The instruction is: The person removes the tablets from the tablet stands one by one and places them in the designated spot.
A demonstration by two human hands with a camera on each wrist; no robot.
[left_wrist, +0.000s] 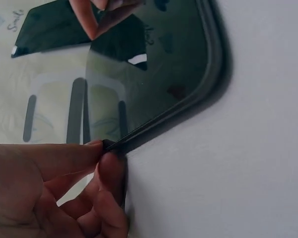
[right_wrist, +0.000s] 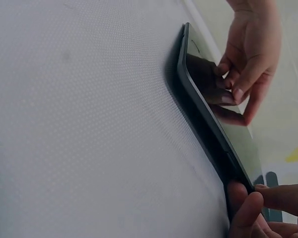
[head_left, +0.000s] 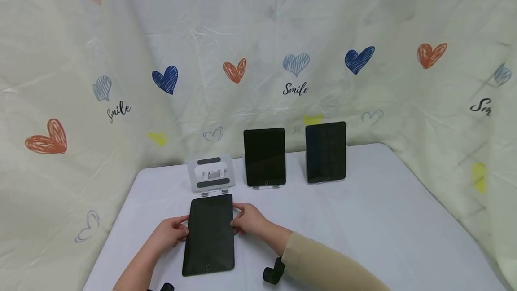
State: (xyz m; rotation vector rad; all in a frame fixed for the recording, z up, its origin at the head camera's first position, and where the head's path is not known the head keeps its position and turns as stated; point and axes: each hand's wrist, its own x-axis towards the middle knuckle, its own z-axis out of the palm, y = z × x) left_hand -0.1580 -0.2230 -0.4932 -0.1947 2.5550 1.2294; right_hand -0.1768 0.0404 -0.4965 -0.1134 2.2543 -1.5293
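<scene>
A black tablet (head_left: 210, 237) with a dark screen lies lengthwise at the table's near edge, flat or barely raised. My left hand (head_left: 167, 232) pinches its left long edge between thumb and fingers, as the left wrist view shows at the left hand (left_wrist: 54, 188) and the tablet (left_wrist: 154, 74). My right hand (head_left: 250, 220) grips the opposite long edge near the top. In the right wrist view the right hand (right_wrist: 258, 208) pinches the tablet (right_wrist: 203, 114), with the left hand (right_wrist: 248, 54) beyond.
Just behind the tablet stands an empty white stand (head_left: 211, 173) with dark pads. Two more dark tablets (head_left: 264, 156) (head_left: 325, 152) stand upright on stands further back. The white table (head_left: 363, 219) is ringed by a heart-print cloth backdrop (head_left: 121, 80).
</scene>
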